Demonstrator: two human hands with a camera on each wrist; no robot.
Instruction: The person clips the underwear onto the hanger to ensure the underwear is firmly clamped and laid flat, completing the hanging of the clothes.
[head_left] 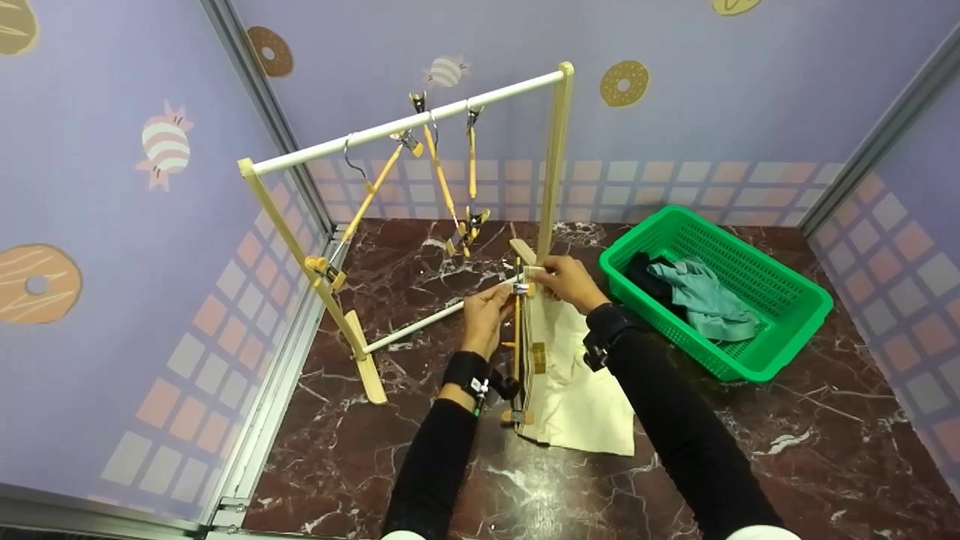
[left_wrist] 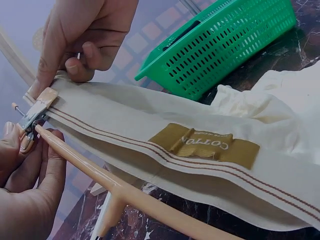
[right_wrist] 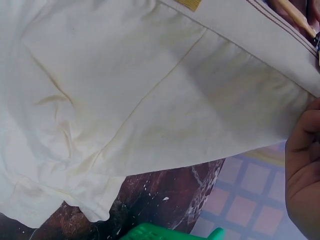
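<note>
**K:** Hands status?

**R:** Left hand [head_left: 486,313] pinches the clip [left_wrist: 33,114] at the far end of a wooden clip hanger [head_left: 517,352], fingers curled round it. Right hand [head_left: 568,281] sits just past it, thumb and fingers pinching the waistband edge of the cream garment [head_left: 577,382] at that clip. Both near frame centre in the head view.

**K:** Garment position?

**R:** Waistband runs along the hanger bar; brown "COTTON" label [left_wrist: 205,145] mid-band in the left wrist view. Two thin brown stripes run the length of the band. Rest of the cloth drapes down onto the marble counter [head_left: 750,450], lower centre of frame. Near clip at the other end of the hanger is visible by the left wrist; can't tell if it bites the cloth.

**K:** Surroundings?

**R:** Wooden drying rack [head_left: 405,124] with a white top rail, upper centre. Three empty clip hangers [head_left: 450,180] hang from it. Hands are just in front of the rack's right post, above its lower white rail. Green plastic basket [head_left: 780,330] at centre right, well apart from the hands, holds a teal cloth [head_left: 701,296] and a dark cloth [head_left: 641,270].

**K:** Right wrist view?

**R:** Mostly cream fabric, creased; hand edge at lower right, basket rim at the bottom.
</note>
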